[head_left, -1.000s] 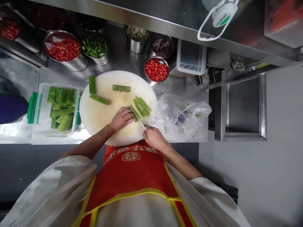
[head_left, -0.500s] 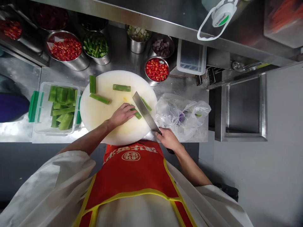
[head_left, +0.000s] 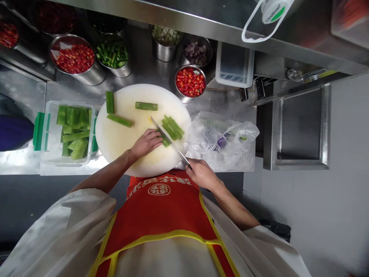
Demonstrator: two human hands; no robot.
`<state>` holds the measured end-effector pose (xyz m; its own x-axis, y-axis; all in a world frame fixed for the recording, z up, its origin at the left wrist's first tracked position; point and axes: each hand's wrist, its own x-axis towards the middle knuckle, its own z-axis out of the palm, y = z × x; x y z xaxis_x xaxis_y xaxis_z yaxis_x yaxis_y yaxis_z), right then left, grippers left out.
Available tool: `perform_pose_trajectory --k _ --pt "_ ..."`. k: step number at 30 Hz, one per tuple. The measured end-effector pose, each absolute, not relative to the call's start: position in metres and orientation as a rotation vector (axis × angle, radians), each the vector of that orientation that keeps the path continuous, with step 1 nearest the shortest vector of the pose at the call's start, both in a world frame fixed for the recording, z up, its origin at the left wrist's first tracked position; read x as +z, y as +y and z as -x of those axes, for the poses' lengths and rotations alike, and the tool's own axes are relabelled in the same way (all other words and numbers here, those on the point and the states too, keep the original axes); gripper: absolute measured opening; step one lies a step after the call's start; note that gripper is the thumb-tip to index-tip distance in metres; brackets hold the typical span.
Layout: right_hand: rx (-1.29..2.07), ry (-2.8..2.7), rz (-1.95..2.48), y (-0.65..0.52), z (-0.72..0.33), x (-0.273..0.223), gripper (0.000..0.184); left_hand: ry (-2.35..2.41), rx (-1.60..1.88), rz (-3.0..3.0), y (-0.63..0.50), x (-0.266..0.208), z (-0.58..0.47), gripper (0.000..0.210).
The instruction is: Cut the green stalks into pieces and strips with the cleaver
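Note:
My right hand is wrapped round the handle of a cleaver, its blade seen nearly edge-on and slanting across the white round cutting board. Bent fingers of my left hand press a green stalk piece onto the board, right beside the blade. Part of that piece is hidden under the fingers. To the blade's right lies a fan of thin green strips. Farther back and to the left are three uncut stalk pieces: one upright in view, one slanted, one crosswise.
At left stands a clear tub of green stalk pieces. Behind the board are steel pots of chopped red chilli, green chilli and other cut vegetables. A crumpled plastic bag lies right of the board. A steel shelf overhangs the back.
The cleaver has shifted left and turned from showing its broad side to nearly edge-on. It uncovers the strips on its right. My left hand stays on the stalk piece.

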<state>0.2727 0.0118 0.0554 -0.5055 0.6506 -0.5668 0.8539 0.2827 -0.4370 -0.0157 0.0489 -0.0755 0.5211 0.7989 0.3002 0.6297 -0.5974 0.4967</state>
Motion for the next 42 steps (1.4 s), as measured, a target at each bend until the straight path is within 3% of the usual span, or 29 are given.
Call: perform_pose_trajectory --k 14,22,30,42 --pt "-0.979 2.182 -1.336 -0.004 -0.273 0.071 0.021 1.179 0.729 -2.368 0.05 -0.078 0.013 0.022" --pt "-0.968 2.233 -1.387 0.032 -0.234 0.038 0.022 1.192 0.763 -2.354 0.047 -0.08 0.013 0.022" --pt "-1.168 2.23 -1.509 0.031 -0.289 0.03 0.018 1.257 0.81 -2.447 0.048 -0.078 0.012 0.024" --pt "-0.99 2.275 -1.461 0.023 -0.281 0.057 0.017 1.177 0.794 -2.367 0.065 -0.083 0.001 0.021"
